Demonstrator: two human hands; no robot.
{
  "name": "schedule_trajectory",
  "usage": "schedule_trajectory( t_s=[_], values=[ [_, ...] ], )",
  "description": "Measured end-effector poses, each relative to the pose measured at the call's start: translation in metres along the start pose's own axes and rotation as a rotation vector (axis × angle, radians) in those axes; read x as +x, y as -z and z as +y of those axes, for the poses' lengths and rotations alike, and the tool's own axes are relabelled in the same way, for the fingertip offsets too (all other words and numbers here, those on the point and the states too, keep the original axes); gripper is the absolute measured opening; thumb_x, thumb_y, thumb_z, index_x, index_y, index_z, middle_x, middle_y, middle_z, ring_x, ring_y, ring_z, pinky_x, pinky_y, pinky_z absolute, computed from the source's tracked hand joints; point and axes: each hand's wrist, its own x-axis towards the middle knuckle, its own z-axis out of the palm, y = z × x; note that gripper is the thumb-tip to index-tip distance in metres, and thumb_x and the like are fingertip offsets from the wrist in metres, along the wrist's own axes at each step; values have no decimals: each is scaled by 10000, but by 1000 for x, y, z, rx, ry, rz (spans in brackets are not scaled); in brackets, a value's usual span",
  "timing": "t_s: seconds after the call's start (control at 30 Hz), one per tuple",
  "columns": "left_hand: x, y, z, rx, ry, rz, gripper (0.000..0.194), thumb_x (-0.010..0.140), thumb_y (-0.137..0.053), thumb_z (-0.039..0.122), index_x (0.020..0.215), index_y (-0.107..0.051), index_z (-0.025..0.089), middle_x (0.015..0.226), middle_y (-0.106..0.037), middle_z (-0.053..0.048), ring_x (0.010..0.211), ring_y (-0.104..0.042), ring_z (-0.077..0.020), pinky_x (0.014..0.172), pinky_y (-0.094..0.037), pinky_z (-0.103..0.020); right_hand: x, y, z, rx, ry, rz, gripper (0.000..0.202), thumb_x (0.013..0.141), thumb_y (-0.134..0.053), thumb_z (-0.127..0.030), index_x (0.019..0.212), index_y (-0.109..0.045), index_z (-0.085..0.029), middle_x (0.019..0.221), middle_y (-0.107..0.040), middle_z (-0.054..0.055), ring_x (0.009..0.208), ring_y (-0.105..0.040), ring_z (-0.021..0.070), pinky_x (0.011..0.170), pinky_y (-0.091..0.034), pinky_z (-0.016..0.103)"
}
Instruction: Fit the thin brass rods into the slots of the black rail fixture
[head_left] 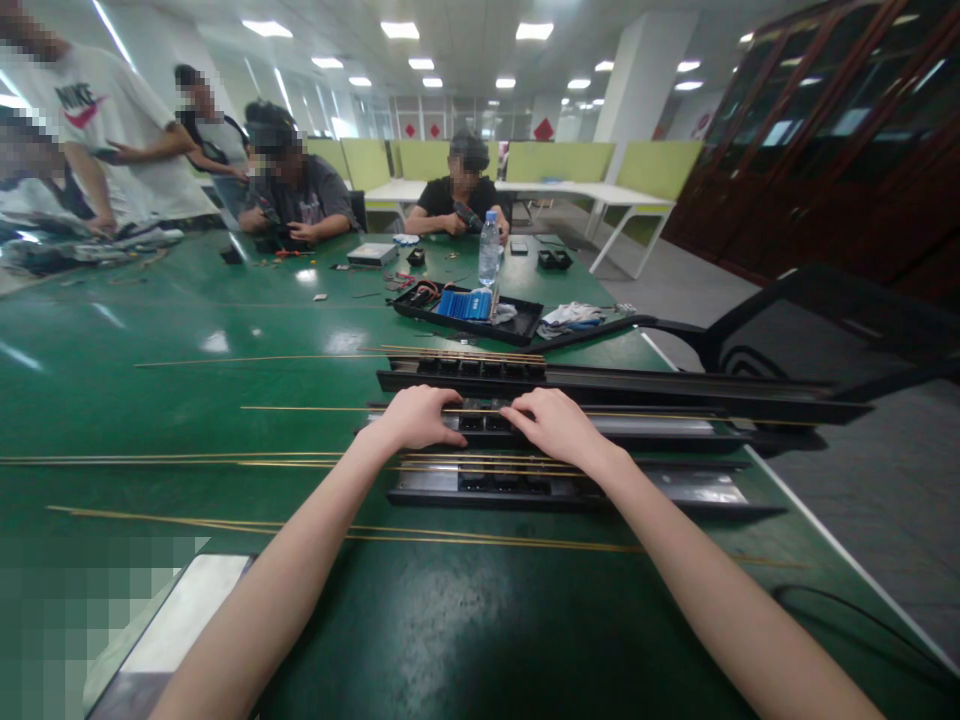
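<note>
Three long black channels with shiny inner strips lie across the green table. Over the middle channel point(667, 425), my left hand point(420, 415) has thumb and fingers bent around the left end of a short row of black blocks point(472, 423). At the row's right end, my right hand point(551, 420) has its fingertips drawn together; what they pinch is hidden. A thin brass-coloured rod point(315, 408) runs lengthwise along this channel. Nearer me, the front channel point(705, 487) holds more black blocks, with several rods over it. The rear channel point(675, 385) also carries blocks and rods.
Loose rods point(480, 541) lie in front. Beyond the channels are a black tray point(521, 318) with blue pieces, a water bottle point(489, 250) and a cloth point(574, 318). A black chair point(817, 330) stands right, by the table edge. Several people are across the table.
</note>
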Motion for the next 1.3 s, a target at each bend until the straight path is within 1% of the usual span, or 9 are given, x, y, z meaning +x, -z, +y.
schedule_trajectory(
  t_s=[0.4, 0.67, 0.87, 1.0, 1.13, 1.3],
  values=[
    [-1, 2, 2, 11, 12, -15, 766, 643, -673, 716, 1280, -632, 293, 1216, -713, -64, 1104, -656, -316, 919, -511, -382, -1, 7, -3, -32, -9, -17, 449, 1013, -404, -457, 871, -758, -219, 897, -765, 64, 866, -669, 217, 782, -420, 314],
    [0, 0, 1, 11, 1, -3, 768, 639, -672, 721, 1272, -636, 286, 1181, -726, -69, 1072, -670, -316, 901, -519, -385, 0, 6, 3, -30, -4, 5, 430, 999, -441, -458, 857, -765, -216, 880, -763, 61, 851, -662, 220, 770, -408, 318],
    [0, 0, 0, 7, -2, -2, 769, 644, -669, 720, 1277, -630, 285, 1199, -719, -69, 1085, -666, -313, 915, -512, -383, -1, 9, 7, -19, -14, -1, 407, 984, -474, -460, 844, -772, -221, 873, -762, 51, 839, -654, 214, 760, -405, 313],
    [0, 0, 0, 8, 7, -12, 768, 644, -668, 722, 1276, -631, 288, 1209, -715, -70, 1098, -660, -315, 928, -506, -386, -1, 8, 9, -30, -14, 4, 415, 980, -472, -477, 858, -774, -220, 883, -761, 54, 843, -652, 217, 760, -407, 315],
    [-1, 2, 2, 11, -5, -4, 767, 647, -669, 714, 1278, -633, 279, 1203, -717, -75, 1083, -663, -321, 909, -514, -393, -2, 9, 8, -15, -21, 2, 433, 980, -459, -499, 862, -774, -226, 867, -759, 53, 834, -653, 215, 748, -408, 313],
    [-2, 3, 2, 17, 4, -10, 771, 644, -670, 718, 1277, -632, 281, 1194, -720, -75, 1085, -662, -324, 911, -513, -396, -2, 11, 9, -10, -28, 0, 464, 983, -442, -512, 826, -767, -220, 867, -756, 62, 837, -654, 214, 748, -410, 308]
  ],
)
